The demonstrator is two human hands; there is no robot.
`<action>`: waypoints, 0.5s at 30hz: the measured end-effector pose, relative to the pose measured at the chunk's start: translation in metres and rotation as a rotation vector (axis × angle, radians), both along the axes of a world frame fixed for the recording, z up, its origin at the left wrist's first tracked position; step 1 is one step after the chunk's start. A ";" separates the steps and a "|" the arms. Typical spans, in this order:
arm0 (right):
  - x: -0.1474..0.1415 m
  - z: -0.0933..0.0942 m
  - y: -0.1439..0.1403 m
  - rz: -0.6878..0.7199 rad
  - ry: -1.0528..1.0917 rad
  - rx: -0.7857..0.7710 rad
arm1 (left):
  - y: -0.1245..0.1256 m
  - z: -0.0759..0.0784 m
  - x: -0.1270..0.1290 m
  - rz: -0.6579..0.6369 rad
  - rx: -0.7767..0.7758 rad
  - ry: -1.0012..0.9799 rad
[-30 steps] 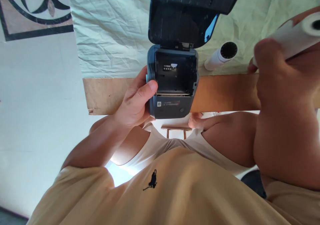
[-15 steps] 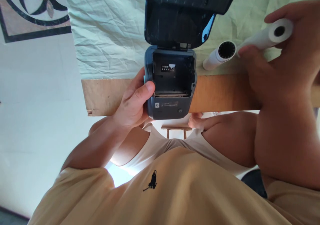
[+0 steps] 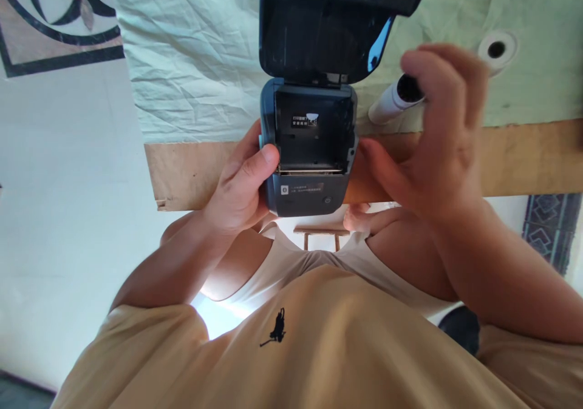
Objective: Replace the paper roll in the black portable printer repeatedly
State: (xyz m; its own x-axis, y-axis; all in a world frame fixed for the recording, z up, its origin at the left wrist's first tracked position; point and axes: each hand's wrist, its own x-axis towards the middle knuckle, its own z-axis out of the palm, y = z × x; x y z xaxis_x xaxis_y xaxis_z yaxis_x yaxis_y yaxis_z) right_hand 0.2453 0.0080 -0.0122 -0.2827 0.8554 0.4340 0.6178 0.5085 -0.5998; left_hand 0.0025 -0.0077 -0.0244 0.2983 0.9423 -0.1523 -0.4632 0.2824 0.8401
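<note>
A dark label printer sits at the front edge of the table, its lid swung up and its paper bay bare. My left hand is wrapped round the printer's left side, thumb on the rim of the bay. To the right of the printer my right hand holds nothing; its fingers are apart and curved, with the thumb tip close to the printer's side. Behind those fingers stands a white roll with a dark core, partly covered. Farther right is another white paper roll.
A pale green cloth covers the table, and its bare wooden edge runs along the front. My legs are under the table, with a small wooden stool visible between them. Patterned floor tiles show at the left.
My right hand has let go of the far white roll and moved left, toward the printer. That roll now stands on the cloth. My left hand and the printer have barely shifted.
</note>
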 end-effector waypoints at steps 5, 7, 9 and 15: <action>-0.003 -0.003 0.001 -0.071 -0.217 0.017 | 0.000 -0.002 -0.001 0.006 -0.012 -0.008; -0.001 -0.001 0.000 -0.053 -0.185 0.012 | 0.000 -0.001 0.000 0.007 -0.009 -0.001; 0.001 0.001 0.000 0.002 -0.130 -0.027 | 0.000 0.001 0.000 0.006 -0.029 0.031; 0.002 0.000 0.004 0.101 -0.162 0.021 | 0.000 0.007 0.003 -0.002 -0.030 0.048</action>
State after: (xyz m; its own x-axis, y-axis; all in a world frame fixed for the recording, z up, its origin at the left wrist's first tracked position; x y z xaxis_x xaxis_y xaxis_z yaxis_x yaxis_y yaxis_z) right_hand 0.2471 0.0116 -0.0125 -0.4344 0.8102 0.3936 0.6503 0.5845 -0.4853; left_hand 0.0055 -0.0073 -0.0170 0.2915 0.9366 -0.1943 -0.4224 0.3083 0.8524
